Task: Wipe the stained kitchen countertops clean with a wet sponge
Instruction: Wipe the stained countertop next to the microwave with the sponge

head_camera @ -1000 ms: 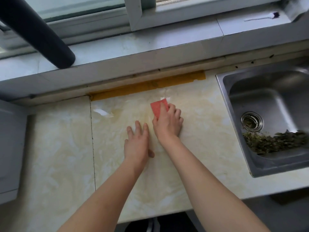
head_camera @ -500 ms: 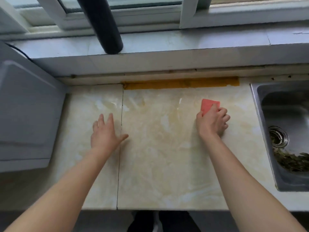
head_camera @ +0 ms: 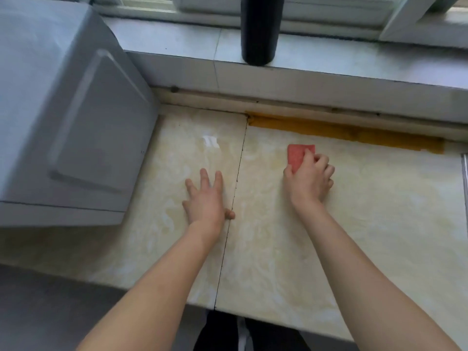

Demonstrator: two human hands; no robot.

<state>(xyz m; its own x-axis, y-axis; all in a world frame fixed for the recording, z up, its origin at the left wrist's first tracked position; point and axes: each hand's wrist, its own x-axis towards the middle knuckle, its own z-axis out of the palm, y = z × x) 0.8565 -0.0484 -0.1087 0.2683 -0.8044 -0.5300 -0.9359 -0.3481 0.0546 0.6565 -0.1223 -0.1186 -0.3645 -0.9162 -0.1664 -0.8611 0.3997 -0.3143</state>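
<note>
A cream marbled countertop point(head_camera: 367, 236) fills the middle of the view, with a dark seam running front to back. My right hand point(head_camera: 310, 182) grips a red sponge point(head_camera: 298, 154) and holds it down on the slab right of the seam, near the back. Only the sponge's far end shows past my curled fingers. My left hand point(head_camera: 206, 201) lies flat on the counter just left of the seam, fingers straight and spread, thumb touching the seam.
A grey appliance point(head_camera: 63, 117) stands on the counter at the left. A strip of yellow-brown tape point(head_camera: 354, 133) runs along the back edge. A dark cylinder point(head_camera: 259, 29) stands on the window ledge point(head_camera: 354, 59). The sink's rim point(head_camera: 464, 173) shows at the far right.
My view has swung left, so the sink has slid almost out of frame. My right hand with the sponge has moved left toward the seam; my left hand still rests by the seam.
</note>
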